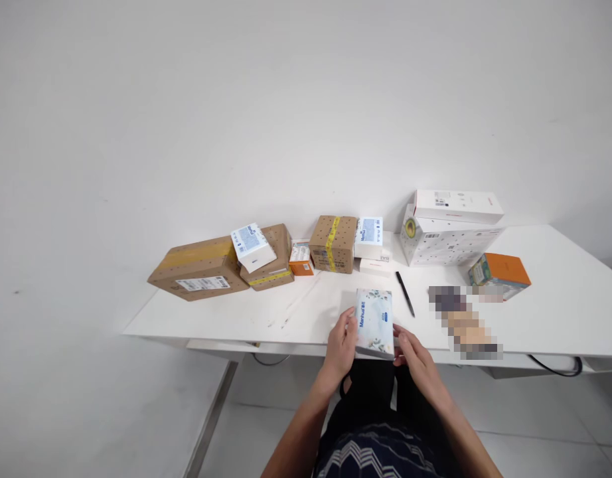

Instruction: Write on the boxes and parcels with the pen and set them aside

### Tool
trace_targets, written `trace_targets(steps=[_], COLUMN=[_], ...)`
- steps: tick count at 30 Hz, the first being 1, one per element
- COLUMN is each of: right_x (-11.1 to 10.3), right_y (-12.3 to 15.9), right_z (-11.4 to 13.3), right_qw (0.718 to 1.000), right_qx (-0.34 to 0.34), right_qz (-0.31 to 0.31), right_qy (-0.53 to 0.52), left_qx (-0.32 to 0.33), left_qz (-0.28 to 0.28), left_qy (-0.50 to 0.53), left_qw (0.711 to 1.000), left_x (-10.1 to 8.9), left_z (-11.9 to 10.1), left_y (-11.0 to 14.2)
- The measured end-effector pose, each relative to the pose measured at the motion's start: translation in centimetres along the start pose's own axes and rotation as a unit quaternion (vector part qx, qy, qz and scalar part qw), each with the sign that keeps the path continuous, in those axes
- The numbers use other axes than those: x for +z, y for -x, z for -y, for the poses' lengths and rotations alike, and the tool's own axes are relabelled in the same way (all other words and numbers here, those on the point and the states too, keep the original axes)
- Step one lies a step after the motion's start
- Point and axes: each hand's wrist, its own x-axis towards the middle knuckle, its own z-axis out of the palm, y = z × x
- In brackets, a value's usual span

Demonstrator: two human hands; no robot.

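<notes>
Between my two hands is a pale blue and white tissue pack (374,322) with a leaf-and-flower print, at the front edge of the white table. My left hand (342,342) grips its left side, with the thumb against the edge. On the right side, my right hand (412,350) holds the lower corner with curled fingers, some of them hidden behind the pack. Just beyond the pack, to the right, lies a black pen (405,294).
Along the wall stand brown cartons (199,269), a second tissue pack (253,247), a small orange box (301,259), a yellow-taped carton (332,244) and another tissue pack (368,237). Right are white boxes (448,239) and an orange-topped box (505,269). A blurred patch covers something nearby.
</notes>
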Motion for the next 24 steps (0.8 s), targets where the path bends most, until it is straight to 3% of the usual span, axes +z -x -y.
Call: trace_targets(steps=[6, 12, 19, 24], right_x=[-0.8, -0.8, -0.2, 0.1], right_y=[1.0, 1.6, 1.4, 1.3], right_z=[2.2, 4.9, 2.9, 3.1], right_qw=[0.997, 0.995, 0.995, 0.987], right_qx=[-0.057, -0.095, -0.1, -0.159], right_qz=[0.008, -0.011, -0.012, -0.01], right_qy=[-0.044, -0.006, -0.017, 0.02], left_qx=[0.01, 0.045, 0.102, 0.134], left_qz=[0.002, -0.01, -0.036, -0.053], left_qy=[0.076, 0.058, -0.014, -0.02], left_qw=[0.997, 0.997, 0.994, 0.989], left_x=[-0.8, -0.7, -0.4, 0.1], left_z=[-2.7, -3.6, -2.8, -3.2], left_y=[0.6, 0.8, 1.2, 1.5])
